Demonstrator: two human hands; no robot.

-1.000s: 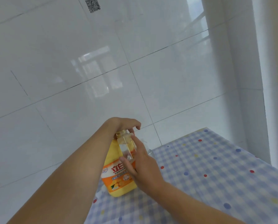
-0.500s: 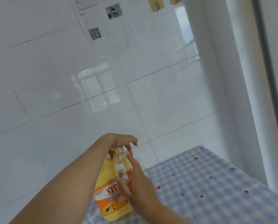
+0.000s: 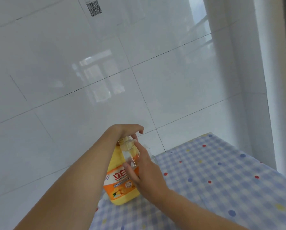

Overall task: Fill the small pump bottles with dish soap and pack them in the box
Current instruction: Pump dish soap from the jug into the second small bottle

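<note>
Right hand is wrapped around a small clear pump bottle, thumb on the near side and fingers behind, holding it upright against the front of the big yellow dish soap bottle. That small bottle's open neck sits just under the pump spout at the top of the soap bottle. Left hand arches over the pump head with the fingers curled downward; whether it is pressing or only resting there cannot be told. The soap bottle stands upright near the far left corner of the surface, which is covered in a blue checked cloth with coloured dots and backed by a white tiled wall. The step in hand looks like filling: soap is to be pumped from the large bottle into the small one. How full the small bottle is cannot be made out. Next likely calls for steady pump strokes while the right hand keeps the neck lined up under the spout. No box shows in view.
</note>
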